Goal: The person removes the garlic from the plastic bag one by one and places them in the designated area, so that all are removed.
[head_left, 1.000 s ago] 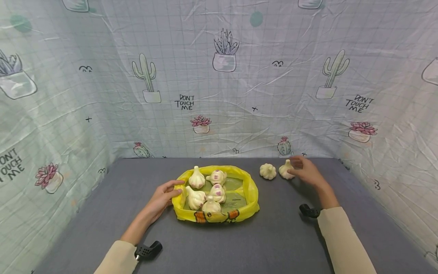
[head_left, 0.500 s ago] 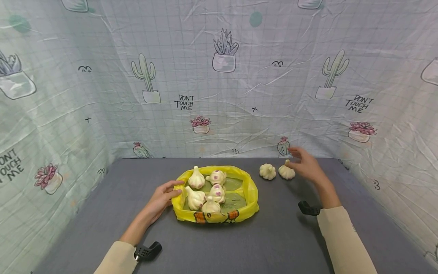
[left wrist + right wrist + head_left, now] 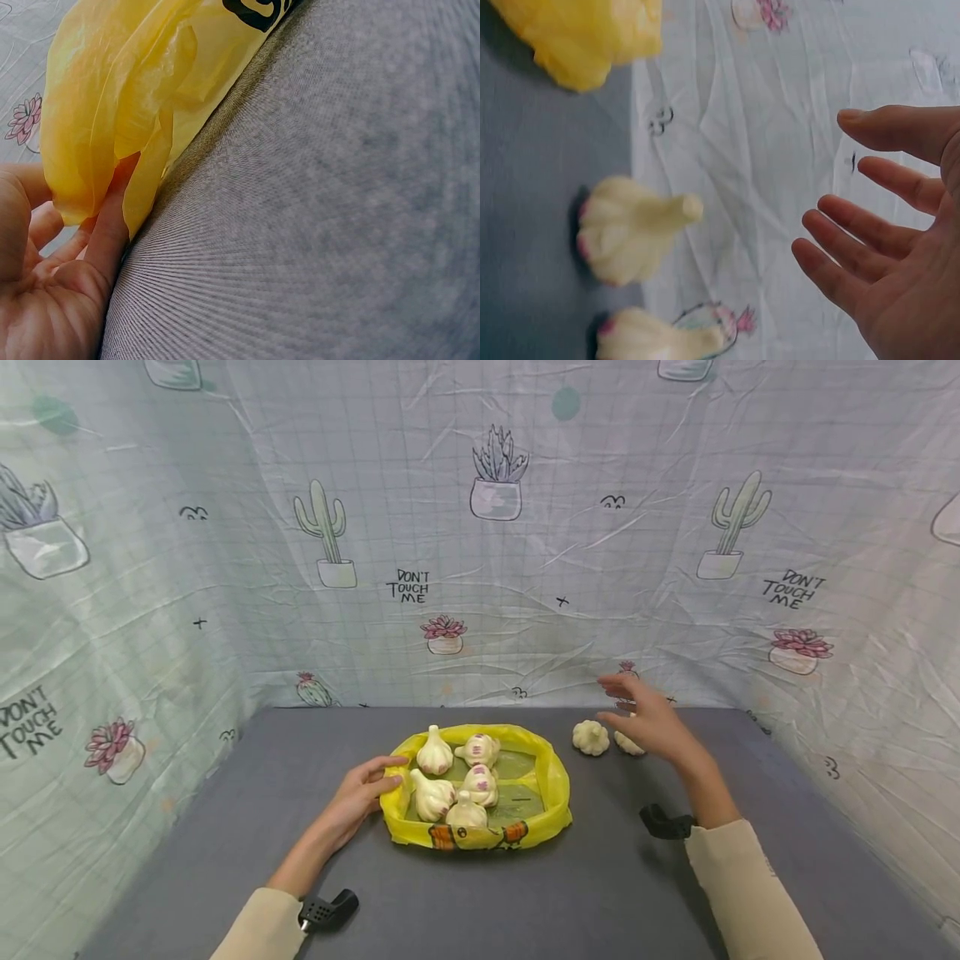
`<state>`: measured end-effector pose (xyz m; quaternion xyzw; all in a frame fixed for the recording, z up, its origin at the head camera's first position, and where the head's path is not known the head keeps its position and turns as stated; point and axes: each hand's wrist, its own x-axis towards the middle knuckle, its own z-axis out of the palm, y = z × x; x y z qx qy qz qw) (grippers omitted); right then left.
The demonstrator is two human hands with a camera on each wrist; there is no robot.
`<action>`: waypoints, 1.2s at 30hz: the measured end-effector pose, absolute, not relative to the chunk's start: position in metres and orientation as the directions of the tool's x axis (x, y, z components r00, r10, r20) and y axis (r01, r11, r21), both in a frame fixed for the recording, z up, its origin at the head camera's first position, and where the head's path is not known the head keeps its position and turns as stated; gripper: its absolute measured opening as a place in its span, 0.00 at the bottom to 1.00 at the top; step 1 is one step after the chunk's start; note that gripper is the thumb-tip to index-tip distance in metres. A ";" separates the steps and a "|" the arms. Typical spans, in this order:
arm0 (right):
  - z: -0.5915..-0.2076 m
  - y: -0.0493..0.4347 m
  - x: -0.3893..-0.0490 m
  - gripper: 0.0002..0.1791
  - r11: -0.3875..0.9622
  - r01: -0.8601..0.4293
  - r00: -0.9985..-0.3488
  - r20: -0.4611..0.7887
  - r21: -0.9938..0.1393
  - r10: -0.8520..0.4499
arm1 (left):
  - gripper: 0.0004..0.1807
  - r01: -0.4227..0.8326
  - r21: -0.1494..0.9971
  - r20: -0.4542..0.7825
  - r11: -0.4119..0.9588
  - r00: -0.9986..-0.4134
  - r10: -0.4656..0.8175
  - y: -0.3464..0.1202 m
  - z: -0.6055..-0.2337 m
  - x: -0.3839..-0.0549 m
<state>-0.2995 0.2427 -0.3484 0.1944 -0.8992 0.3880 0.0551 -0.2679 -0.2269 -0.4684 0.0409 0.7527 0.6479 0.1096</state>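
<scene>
My left hand (image 3: pixel 358 795) holds the left side of a yellow plastic bag (image 3: pixel 556 789), whose top gapes wide. In the left wrist view, the fingers and thumb (image 3: pixel 110 232) reach into the folds of the bag (image 3: pixel 82 127). Several garlic bulbs (image 3: pixel 432 795) lie inside it, mostly toward the left. My right hand (image 3: pixel 651 720) hovers with spread fingers and nothing in them. Below it are two more bulbs: one garlic bulb (image 3: pixel 590 737) in plain sight, another garlic bulb (image 3: pixel 627 744) partly hidden by the hand. The right wrist view shows both, stems up, apart from the fingers (image 3: pixel 847 244).
The bag stands on a dark grey tabletop (image 3: pixel 480 902). A pale curtain (image 3: pixel 555 543) printed with cacti rises behind the table and along both sides. Each wrist carries a black camera (image 3: pixel 330 910).
My right hand has lifted away from the rightmost garlic bulb and shifted left, fingers spread. That bulb stays on the table. The left hand and the bag keep their place.
</scene>
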 end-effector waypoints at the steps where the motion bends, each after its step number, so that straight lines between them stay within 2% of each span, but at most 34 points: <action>1: -0.348 0.239 -0.299 0.33 0.620 -0.405 -0.912 0.253 -0.672 -0.322 | 0.26 -0.079 0.984 -0.110 0.160 -0.973 0.201 -0.227 -0.469 -0.268; 17: -0.336 0.175 -0.306 0.32 0.562 -0.519 -0.834 0.239 -0.644 -0.497 | 0.27 -0.081 0.987 -0.108 0.142 -0.974 0.198 -0.228 -0.471 -0.268; 26: -0.338 0.140 -0.317 0.30 0.562 -0.508 -0.793 0.098 -0.653 -0.602 | 0.26 -0.077 0.989 -0.102 0.130 -0.974 0.201 -0.226 -0.473 -0.267; 36: -0.339 0.108 -0.332 0.29 0.595 -0.522 -0.727 -0.046 -0.612 -0.685 | 0.26 -0.071 0.990 -0.095 0.121 -0.974 0.205 -0.227 -0.473 -0.267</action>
